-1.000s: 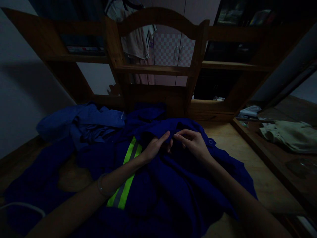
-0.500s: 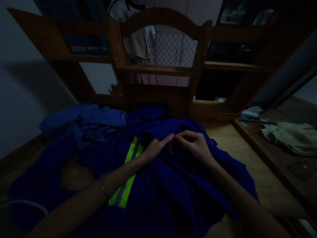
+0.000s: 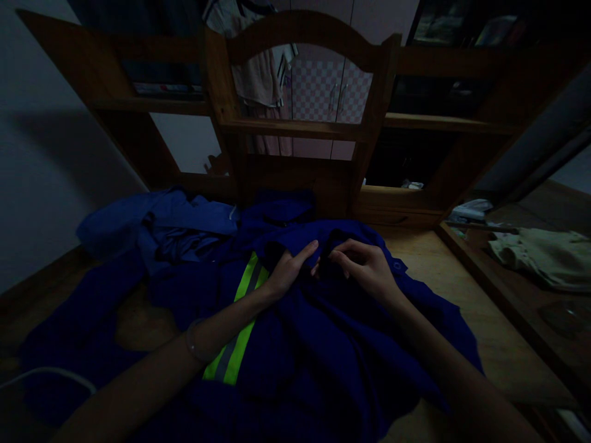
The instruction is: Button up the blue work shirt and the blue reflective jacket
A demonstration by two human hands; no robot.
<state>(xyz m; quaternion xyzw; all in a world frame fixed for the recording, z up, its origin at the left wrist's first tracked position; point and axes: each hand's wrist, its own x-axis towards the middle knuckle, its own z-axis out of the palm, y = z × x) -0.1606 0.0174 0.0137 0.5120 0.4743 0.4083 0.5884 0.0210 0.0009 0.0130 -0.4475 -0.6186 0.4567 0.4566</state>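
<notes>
A dark blue work jacket (image 3: 332, 344) with a yellow-green reflective stripe (image 3: 237, 326) lies spread on a wooden surface (image 3: 489, 332). My left hand (image 3: 289, 271) and my right hand (image 3: 364, 264) meet near the jacket's upper front. Both pinch the blue cloth between fingers and thumb, fingertips almost touching. A bracelet sits on my left wrist. What lies between the fingertips is too dark to make out beyond the cloth.
A lighter blue garment (image 3: 161, 224) is bunched at the back left. A wooden headboard with shelves (image 3: 295, 129) rises behind. To the right lies a pale green garment (image 3: 545, 255) on a lower ledge. A white cable (image 3: 46, 375) runs at the lower left.
Both hands have stayed at the same spot on the jacket; the fingers have shifted slightly and a small gap has opened between the two hands' fingertips.
</notes>
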